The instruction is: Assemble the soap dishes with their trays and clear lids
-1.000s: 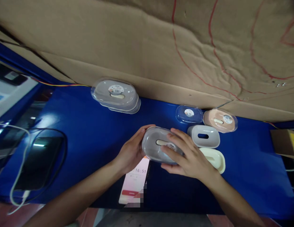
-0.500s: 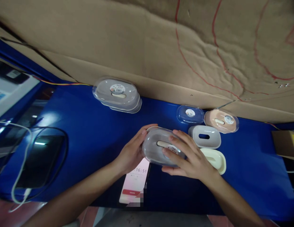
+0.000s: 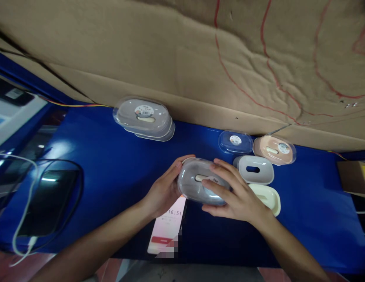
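A grey soap box (image 3: 188, 184) with a clear lid is held above the table between my two hands. My left hand (image 3: 163, 192) wraps its left end, with the thumb along the far edge. My right hand (image 3: 241, 199) grips the right end, its fingers lying over the lid and partly covering a round label. A cream oblong insert shows under the lid. Just right of my right hand are a grey tray with an oblong slot (image 3: 266, 172) and a cream soap dish (image 3: 273, 199), partly hidden by my wrist.
Stacked grey soap boxes (image 3: 147, 111) stand at the back left. A clear lid (image 3: 231, 147) and peach soap boxes (image 3: 266, 143) sit by the cardboard wall (image 3: 126, 47). A lit phone (image 3: 167, 227) lies below my hands. At left are a dark tablet (image 3: 49, 207) and cables.
The fingers of my right hand have shifted slightly over the lid, covering more of the label. Both hands keep their hold on the soap box.
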Demonstrator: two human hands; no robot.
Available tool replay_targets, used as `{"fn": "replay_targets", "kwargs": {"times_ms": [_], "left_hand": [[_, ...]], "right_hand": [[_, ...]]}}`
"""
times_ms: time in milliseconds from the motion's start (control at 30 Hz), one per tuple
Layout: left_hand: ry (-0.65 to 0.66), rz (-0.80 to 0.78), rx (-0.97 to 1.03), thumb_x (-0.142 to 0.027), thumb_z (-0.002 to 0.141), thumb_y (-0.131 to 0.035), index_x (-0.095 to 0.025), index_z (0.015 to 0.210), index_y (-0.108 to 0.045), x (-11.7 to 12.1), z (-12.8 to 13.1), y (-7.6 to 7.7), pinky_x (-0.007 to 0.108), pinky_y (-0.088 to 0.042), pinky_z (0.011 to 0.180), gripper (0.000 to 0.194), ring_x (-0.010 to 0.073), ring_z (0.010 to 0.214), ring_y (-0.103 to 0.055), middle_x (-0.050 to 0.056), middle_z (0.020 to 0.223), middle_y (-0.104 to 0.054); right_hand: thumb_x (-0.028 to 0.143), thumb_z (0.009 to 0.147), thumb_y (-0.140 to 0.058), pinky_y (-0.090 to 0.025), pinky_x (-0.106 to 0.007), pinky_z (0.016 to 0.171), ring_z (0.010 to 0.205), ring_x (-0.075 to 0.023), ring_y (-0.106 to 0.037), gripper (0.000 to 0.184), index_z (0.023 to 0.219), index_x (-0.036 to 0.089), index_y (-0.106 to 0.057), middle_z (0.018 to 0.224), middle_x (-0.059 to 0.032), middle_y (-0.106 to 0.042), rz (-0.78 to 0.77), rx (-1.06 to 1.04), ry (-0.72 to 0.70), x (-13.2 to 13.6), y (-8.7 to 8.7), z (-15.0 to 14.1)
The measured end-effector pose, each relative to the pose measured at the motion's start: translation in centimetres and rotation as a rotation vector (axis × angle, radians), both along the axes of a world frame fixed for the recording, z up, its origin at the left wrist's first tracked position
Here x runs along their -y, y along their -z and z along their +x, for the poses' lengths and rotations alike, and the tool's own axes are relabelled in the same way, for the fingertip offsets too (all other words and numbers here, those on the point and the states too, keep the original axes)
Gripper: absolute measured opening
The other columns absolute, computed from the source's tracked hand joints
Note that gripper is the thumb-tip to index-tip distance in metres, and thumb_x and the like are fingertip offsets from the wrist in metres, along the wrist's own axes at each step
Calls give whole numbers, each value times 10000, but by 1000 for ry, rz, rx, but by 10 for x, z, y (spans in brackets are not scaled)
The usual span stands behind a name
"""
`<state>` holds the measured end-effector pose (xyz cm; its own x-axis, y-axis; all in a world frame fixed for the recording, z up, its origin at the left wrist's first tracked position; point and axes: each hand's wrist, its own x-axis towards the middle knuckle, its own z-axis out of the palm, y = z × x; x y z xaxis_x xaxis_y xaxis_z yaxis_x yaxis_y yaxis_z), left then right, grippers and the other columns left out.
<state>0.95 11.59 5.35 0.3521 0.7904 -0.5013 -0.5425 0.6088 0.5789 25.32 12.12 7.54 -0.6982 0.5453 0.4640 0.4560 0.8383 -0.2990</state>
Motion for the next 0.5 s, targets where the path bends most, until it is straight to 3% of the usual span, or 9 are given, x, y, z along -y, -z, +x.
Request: {"fn": "replay_targets", "kwargs": {"times_ms": [100, 267, 500], "left_hand": [[-2, -16, 17, -612, 959, -737, -286, 1344, -690, 0, 0, 0, 336, -554, 934, 507, 252, 1171, -662, 57, 1328, -721], [-7, 8, -1, -632, 961, -724, -290, 1348, -680, 2, 1, 1, 339, -552, 920, 518, 252, 1166, -657, 52, 1325, -720], [-5, 15, 7, -617, 988, -696, -298, 1341, -682, 2, 2, 1, 326, -547, 914, 476, 230, 1139, -668, 44, 1334, -713]], "right_hand": [[415, 946, -801, -515, -595, 1195, 1532, -373, -448, 522, 1372, 168, -628, 1446, -160, -589, 59, 16, -21, 1, 1, 0], [404, 951, -796, -529, -590, 1182, 1534, -375, -444, 566, 1422, 164, -593, 1495, -183, -540, -30, 0, 4, 1, 1, 1], [409, 965, -781, -520, -575, 1194, 1540, -360, -430, 503, 1378, 166, -627, 1450, -169, -578, 31, 37, -8, -1, 0, -2]]}}
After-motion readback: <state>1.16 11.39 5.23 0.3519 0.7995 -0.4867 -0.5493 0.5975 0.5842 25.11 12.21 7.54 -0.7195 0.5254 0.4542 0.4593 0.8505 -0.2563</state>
